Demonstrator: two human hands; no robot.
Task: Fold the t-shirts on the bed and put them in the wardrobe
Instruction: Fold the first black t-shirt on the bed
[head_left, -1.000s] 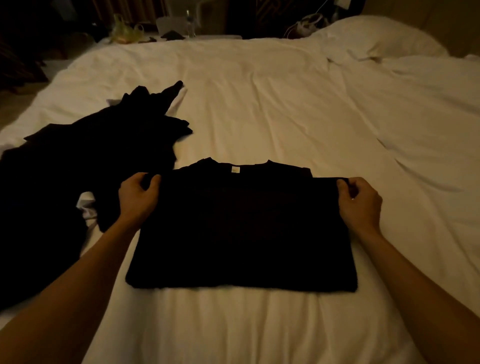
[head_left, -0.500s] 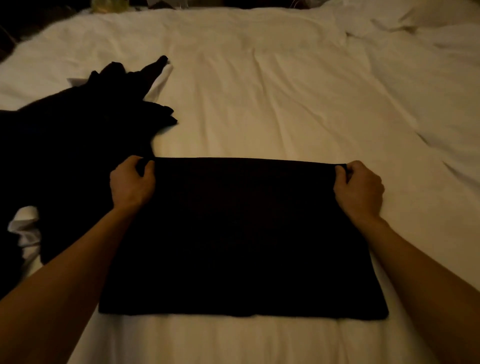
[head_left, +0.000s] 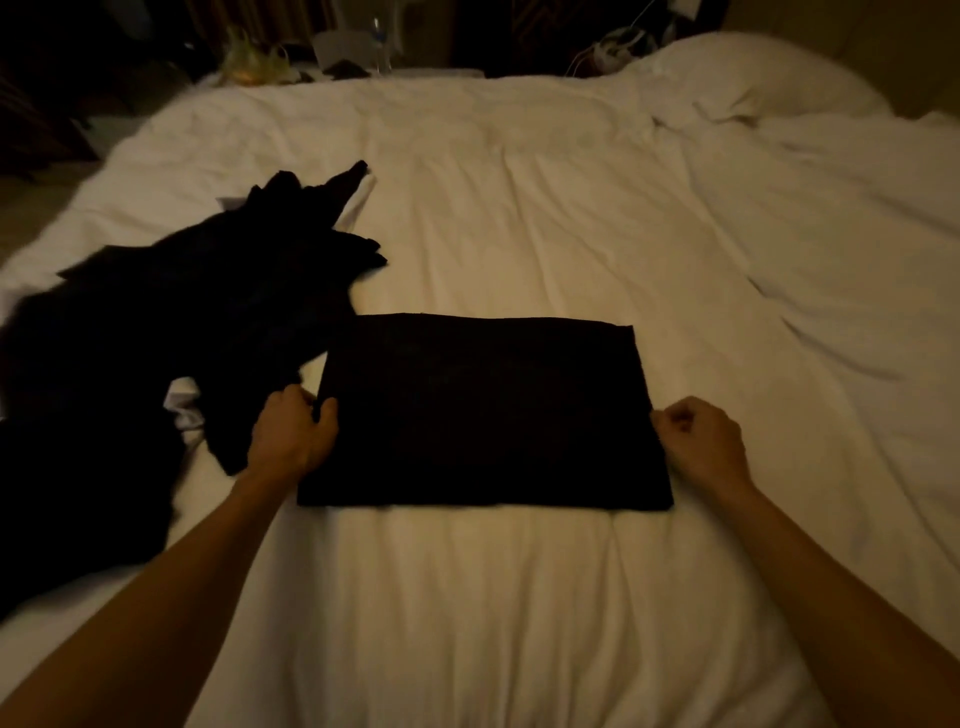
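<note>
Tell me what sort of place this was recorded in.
Most likely a bedroom, possibly a hotel room: a wide bed covered in rumpled white bedding, a plump white pillow at its far right corner, and a folded black t-shirt lying on it.

No text, label, brand, number or sign can be read. The folded black t-shirt (head_left: 483, 410) is seen unmarked, and the clutter (head_left: 260, 62) beyond the bed (head_left: 519, 208) is too dim to be read.
</note>
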